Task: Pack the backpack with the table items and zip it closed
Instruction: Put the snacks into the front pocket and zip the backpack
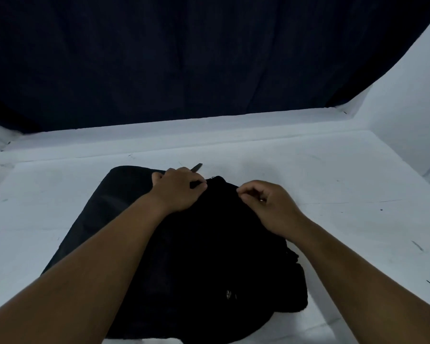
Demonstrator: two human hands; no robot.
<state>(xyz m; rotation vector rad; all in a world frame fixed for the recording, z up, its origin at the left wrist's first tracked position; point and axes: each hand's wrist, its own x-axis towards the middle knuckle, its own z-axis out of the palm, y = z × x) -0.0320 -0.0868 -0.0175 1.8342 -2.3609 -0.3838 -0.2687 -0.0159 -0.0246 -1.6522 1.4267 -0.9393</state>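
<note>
The left hand (178,189) is laid on the far top edge of the black backpack (204,256), its grip curled round a dark strap end (196,167) that juts out beyond the knuckles. Just beside it, the right hand (266,204) is curled at the same top edge, something small pinched in its grip. The backpack lies directly under both hands on the white desk (345,194), before a dark curtain (184,58).

A makeshift recording studio: a white-covered table (333,170), with a dark curtain (184,58) hung behind it.
</note>
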